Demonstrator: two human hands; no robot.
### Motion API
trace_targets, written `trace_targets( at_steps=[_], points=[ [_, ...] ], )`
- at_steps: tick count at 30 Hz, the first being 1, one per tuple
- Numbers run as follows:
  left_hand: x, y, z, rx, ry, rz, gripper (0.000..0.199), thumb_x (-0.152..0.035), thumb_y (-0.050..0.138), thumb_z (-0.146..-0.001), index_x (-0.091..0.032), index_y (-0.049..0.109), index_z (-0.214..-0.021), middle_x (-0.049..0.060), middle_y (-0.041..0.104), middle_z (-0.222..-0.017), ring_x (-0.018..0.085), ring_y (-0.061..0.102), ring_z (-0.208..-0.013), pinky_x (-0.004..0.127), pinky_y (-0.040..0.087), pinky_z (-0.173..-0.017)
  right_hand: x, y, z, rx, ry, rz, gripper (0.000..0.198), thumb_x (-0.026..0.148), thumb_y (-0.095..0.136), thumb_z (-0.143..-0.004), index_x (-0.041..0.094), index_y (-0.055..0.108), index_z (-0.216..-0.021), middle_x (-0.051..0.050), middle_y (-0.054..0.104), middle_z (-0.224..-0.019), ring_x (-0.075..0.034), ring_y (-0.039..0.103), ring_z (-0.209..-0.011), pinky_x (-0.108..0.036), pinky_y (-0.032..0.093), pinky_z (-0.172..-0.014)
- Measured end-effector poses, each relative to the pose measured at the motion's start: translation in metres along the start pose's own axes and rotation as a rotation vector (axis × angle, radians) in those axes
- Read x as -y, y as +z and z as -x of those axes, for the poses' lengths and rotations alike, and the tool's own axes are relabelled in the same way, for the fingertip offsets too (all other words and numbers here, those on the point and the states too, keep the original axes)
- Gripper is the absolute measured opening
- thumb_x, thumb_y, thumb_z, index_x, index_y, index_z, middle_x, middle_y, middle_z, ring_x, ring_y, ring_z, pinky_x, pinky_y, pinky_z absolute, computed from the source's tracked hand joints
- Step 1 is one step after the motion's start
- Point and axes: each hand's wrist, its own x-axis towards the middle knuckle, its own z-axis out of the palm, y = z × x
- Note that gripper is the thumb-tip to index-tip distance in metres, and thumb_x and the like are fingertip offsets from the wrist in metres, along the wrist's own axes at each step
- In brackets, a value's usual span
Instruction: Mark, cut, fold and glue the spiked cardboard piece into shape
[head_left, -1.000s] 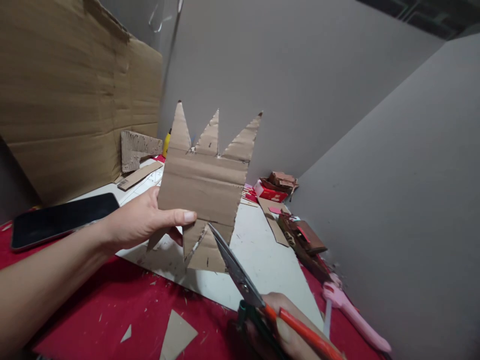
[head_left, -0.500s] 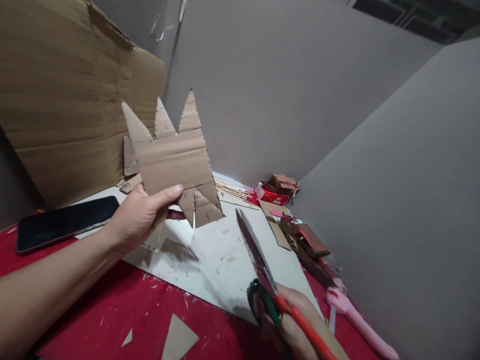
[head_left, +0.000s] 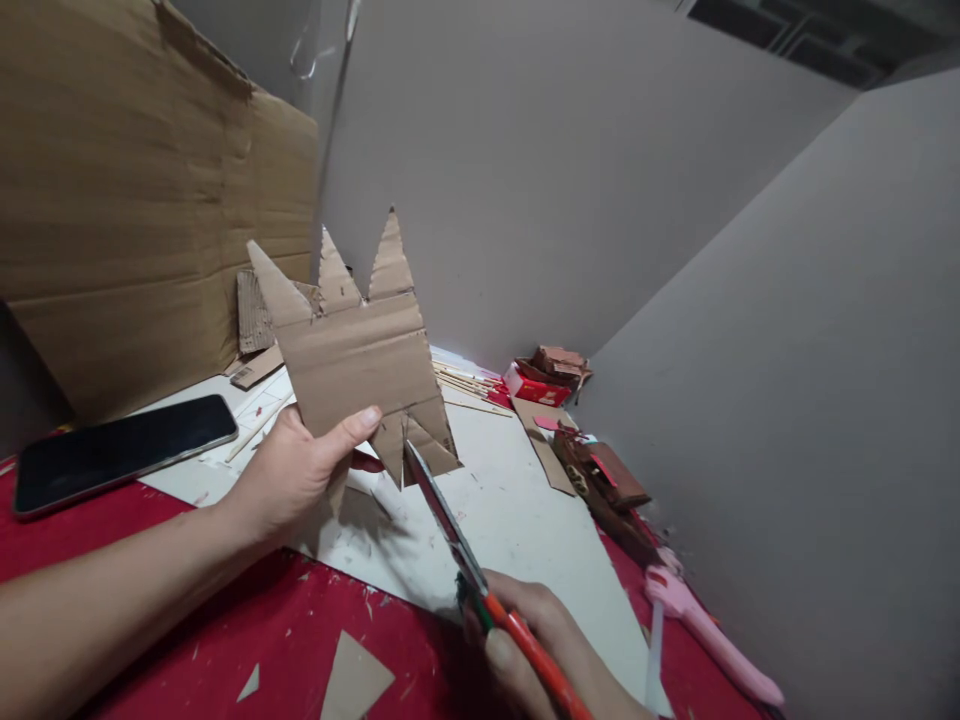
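Cardboard cutout (head_left: 352, 365) being pinched by left hand (head_left: 296, 455), scissors (head_left: 448, 520) being gripped by right hand (head_left: 536, 635); white board (head_left: 517, 500) over red cloth (head_left: 285, 640) below, grey wall (head_left: 510, 200) beyond

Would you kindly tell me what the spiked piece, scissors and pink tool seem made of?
Spiked piece: matte brown cardboard, likely corrugated, from its ribbed bands and rough edges.
Scissors: smooth metal blades, from their grey sheen; orange handle, probably plastic, from its bright colour.
Pink tool: probably plastic, from its smooth, even pink.
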Motion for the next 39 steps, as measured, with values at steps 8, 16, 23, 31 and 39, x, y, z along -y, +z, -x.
trace_targets(
  at_steps=[8,16,23,31,39],
  points=[
    [-0.001,0.010,0.008,-0.045,-0.064,0.075,0.050,-0.034,0.082,-0.076,-0.020,0.067,-0.121,0.008,0.075,-0.112,0.022,0.072,-0.084,0.029,0.063,-0.063,-0.004,0.008,0.007,-0.089,0.169,0.002,0.061,0.079,0.035,-0.089,0.021,0.049,-0.079,0.000,0.045,-0.073,-0.015,0.041,-0.063,-0.027,0.037,-0.054],
    [0.000,0.012,0.014,-0.014,-0.155,0.190,0.043,-0.028,0.078,-0.080,-0.021,0.067,-0.121,0.009,0.075,-0.113,0.024,0.074,-0.090,0.027,0.063,-0.061,-0.007,0.004,-0.001,0.032,0.012,-0.003,0.054,0.072,0.034,-0.092,0.022,0.043,-0.076,0.004,0.037,-0.065,-0.013,0.033,-0.059,-0.027,0.027,-0.053],
    [-0.003,0.009,0.012,-0.037,-0.180,0.293,0.040,-0.020,0.076,-0.081,-0.020,0.068,-0.121,0.007,0.077,-0.105,0.021,0.073,-0.083,0.026,0.063,-0.059,-0.012,0.005,-0.002,0.029,0.003,0.006,0.057,0.077,0.034,-0.089,0.022,0.040,-0.075,0.004,0.035,-0.066,-0.013,0.031,-0.059,-0.027,0.025,-0.052],
    [-0.003,0.009,0.010,-0.037,-0.190,0.346,0.037,-0.017,0.074,-0.083,-0.020,0.068,-0.120,0.005,0.077,-0.097,0.016,0.071,-0.072,0.024,0.063,-0.058,-0.022,0.007,0.008,-0.059,0.018,0.023,0.060,0.077,0.037,-0.089,0.019,0.055,-0.083,-0.001,0.047,-0.071,-0.017,0.042,-0.063,-0.028,0.036,-0.056],
    [0.001,0.012,0.016,-0.011,-0.194,0.331,0.046,-0.018,0.077,-0.081,-0.025,0.064,-0.126,0.005,0.075,-0.111,0.018,0.072,-0.085,0.025,0.063,-0.061,-0.022,0.009,0.004,-0.011,0.028,-0.061,0.060,0.078,0.037,-0.088,0.021,0.053,-0.084,0.001,0.045,-0.066,-0.014,0.038,-0.055,-0.026,0.033,-0.049]
  ],
)
